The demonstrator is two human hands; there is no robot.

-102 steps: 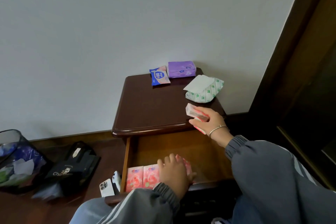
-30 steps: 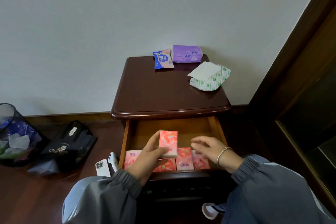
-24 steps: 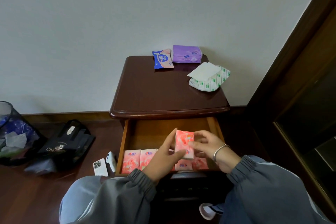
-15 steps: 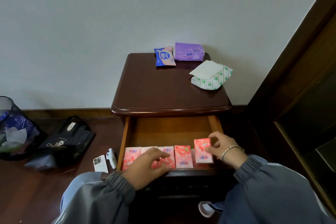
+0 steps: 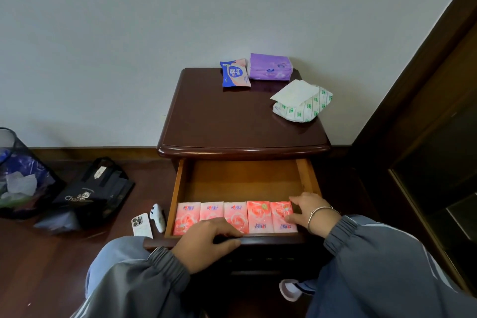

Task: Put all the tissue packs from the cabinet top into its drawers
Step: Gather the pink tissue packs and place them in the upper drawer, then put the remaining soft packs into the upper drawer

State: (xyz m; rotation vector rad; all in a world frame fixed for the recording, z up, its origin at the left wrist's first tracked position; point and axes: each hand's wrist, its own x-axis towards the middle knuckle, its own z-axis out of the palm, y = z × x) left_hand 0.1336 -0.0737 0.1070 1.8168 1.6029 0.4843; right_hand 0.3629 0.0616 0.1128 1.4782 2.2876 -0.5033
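Right hand (image 5: 309, 212) is pinching rightmost pink pack (image 5: 280, 217) in drawer (image 5: 178, 188); left hand (image 5: 204, 242) is resting on drawer front, fingers relaxed.

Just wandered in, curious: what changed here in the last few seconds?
The left hand passed a pink pack to the right hand, which set it at the right end of the drawer row and holds it there. The left hand now rests on the drawer front. The three packs on the cabinet top stayed put.
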